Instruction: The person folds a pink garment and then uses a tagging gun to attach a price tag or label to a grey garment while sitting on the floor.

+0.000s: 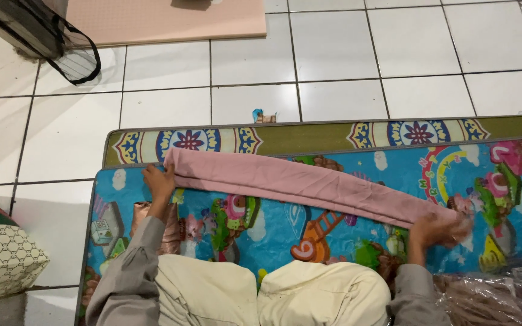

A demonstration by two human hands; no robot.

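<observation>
A long pink cloth [297,184], folded into a narrow strip, lies across a colourful play mat [273,223]. My left hand [158,181] presses on the strip's left end. My right hand [439,228] grips the strip's right end. Both arms wear grey sleeves. My knees in cream trousers [261,293] rest on the mat's near edge. A brownish satin cloth [170,226] lies partly under my left forearm.
An olive patterned rug [309,137] lies under the mat's far side on the white tiled floor [333,60]. A pink foam mat [164,21] lies at the top. A patterned cushion [1,256] sits at left. Clear plastic wrap with cloth [490,296] lies at bottom right.
</observation>
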